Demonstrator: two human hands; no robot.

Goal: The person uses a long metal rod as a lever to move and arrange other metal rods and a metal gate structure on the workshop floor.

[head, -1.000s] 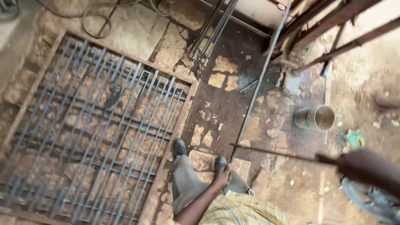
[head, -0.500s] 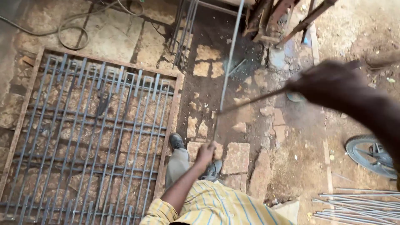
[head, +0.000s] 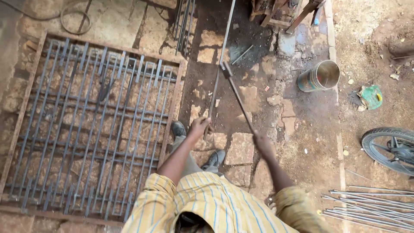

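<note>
Left hand [head: 199,127] gripping long steel bar [head: 219,73], right hand [head: 264,144] clasping hammer [head: 236,92], head on bar, metal grille [head: 92,123] at left.

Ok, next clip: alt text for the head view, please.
Seen from above, a person's left hand grips a long metal bar on the stone floor while the right hand holds a hammer whose head meets the bar. A metal grille lies left, a tin can right.

Grille [head: 92,125] – rusty matt steel; long bar [head: 220,64] – dull metal; paving [head: 241,149] – rough stone.
</note>
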